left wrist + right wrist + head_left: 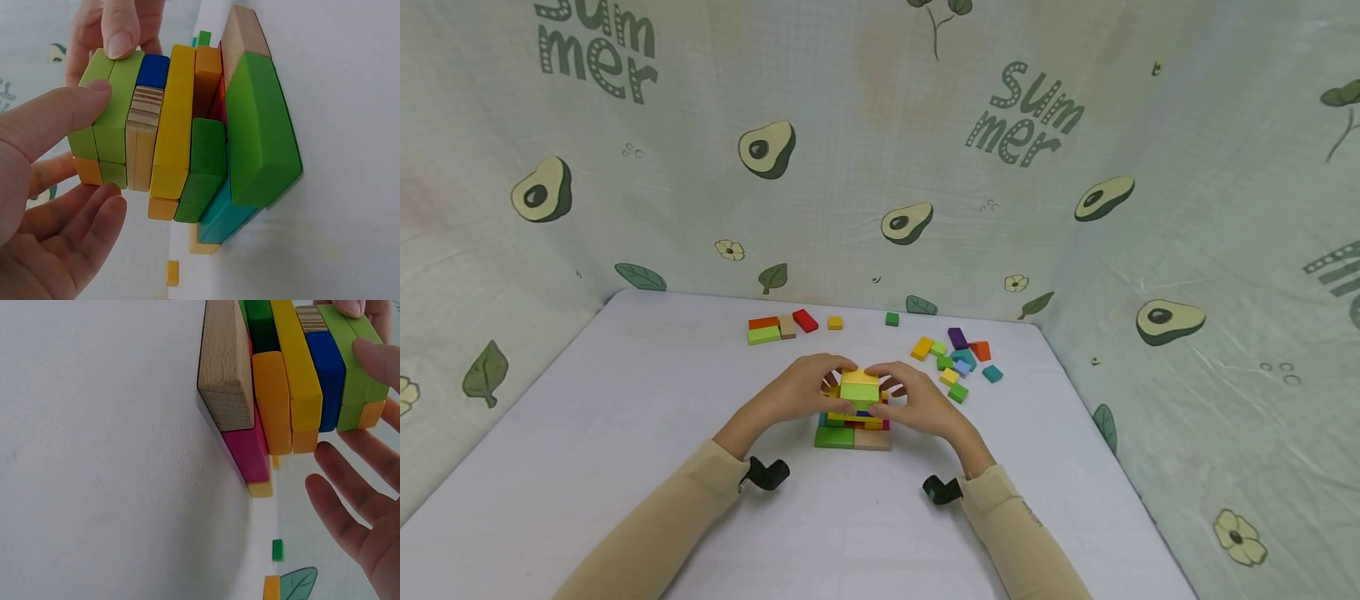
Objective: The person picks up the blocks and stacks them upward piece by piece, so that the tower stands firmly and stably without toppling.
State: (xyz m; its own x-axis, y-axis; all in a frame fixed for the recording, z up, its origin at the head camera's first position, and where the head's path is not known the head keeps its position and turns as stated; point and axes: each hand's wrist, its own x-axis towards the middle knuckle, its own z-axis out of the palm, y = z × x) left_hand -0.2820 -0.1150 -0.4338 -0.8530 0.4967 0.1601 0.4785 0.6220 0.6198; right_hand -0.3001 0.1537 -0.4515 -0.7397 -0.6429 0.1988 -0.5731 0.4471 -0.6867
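A pale cloth backdrop (pixel 842 75) printed with avocados, leaves and the word "summer" surrounds a white table (pixel 647 400). From my remote station I see a person in beige sleeves (pixel 655 525) reaching in from the near side. At the middle of the table stands a block tower (pixel 855 419), with a green block (pixel 834 437) and a bare wood block (pixel 872 439) side by side at its near foot. The left hand (pixel 801 387) and right hand (pixel 925 400) are apart, either side of its top, together clasping the lime blocks (pixel 860 392) there: I see both thumbs on the near face, other fingers towards the far side. Loose blocks lie beyond: a red block (pixel 805 321) in the far left group, a purple block (pixel 957 338) in the far right scatter.
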